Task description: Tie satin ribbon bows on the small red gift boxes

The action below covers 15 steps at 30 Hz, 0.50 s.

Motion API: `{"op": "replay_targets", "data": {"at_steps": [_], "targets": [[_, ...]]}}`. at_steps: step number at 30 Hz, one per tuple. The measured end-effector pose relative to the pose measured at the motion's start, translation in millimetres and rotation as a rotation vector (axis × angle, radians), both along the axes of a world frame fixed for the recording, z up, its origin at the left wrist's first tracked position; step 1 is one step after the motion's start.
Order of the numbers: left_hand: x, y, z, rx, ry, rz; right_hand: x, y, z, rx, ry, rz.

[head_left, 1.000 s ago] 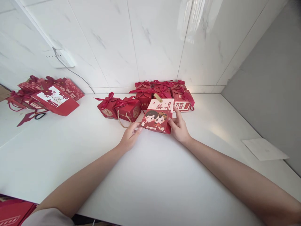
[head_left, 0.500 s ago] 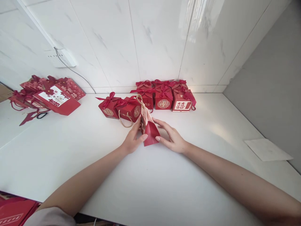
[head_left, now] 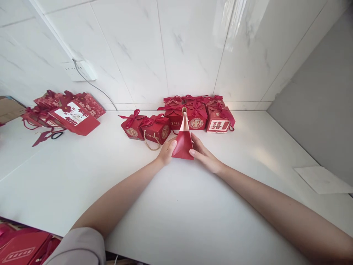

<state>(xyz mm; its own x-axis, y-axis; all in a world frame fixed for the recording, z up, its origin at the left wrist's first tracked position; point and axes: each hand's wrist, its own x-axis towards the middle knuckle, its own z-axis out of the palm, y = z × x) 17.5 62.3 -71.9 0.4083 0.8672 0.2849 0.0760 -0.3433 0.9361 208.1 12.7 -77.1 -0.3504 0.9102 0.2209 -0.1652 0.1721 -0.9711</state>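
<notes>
A red paper gift box (head_left: pixel 183 146) with a narrow pale top stands between my hands, its plain triangular side facing me. My left hand (head_left: pixel 167 151) grips its left side, thumb on the near edge and fingers mostly hidden behind. On the other side my right hand (head_left: pixel 205 154) presses the box with thumb and fingers. Close behind are several red gift boxes tied with ribbon bows, among them one with a white label (head_left: pixel 217 126). Left of these, two more boxes sit together, the nearer red box (head_left: pixel 156 131) with a rope handle hanging at its front.
A pile of red gift bags (head_left: pixel 75 117) lies at the far left beside a cardboard box (head_left: pixel 11 109). A cable runs from the wall socket (head_left: pixel 79 70). White paper (head_left: pixel 322 179) lies at the right. Red packages (head_left: pixel 24 246) show below the table's edge.
The gift box has turned so its triangular side faces me squarely, and its top now stands straight. Both hands have moved with it, still at its sides. The view has shifted slightly.
</notes>
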Motion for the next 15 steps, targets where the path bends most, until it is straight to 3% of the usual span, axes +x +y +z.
{"op": "replay_targets", "data": {"at_steps": [15], "targets": [[-11,-8,10.3,0.148,0.105,-0.090,9,-3,2.4,0.077,-0.049,0.045]]}}
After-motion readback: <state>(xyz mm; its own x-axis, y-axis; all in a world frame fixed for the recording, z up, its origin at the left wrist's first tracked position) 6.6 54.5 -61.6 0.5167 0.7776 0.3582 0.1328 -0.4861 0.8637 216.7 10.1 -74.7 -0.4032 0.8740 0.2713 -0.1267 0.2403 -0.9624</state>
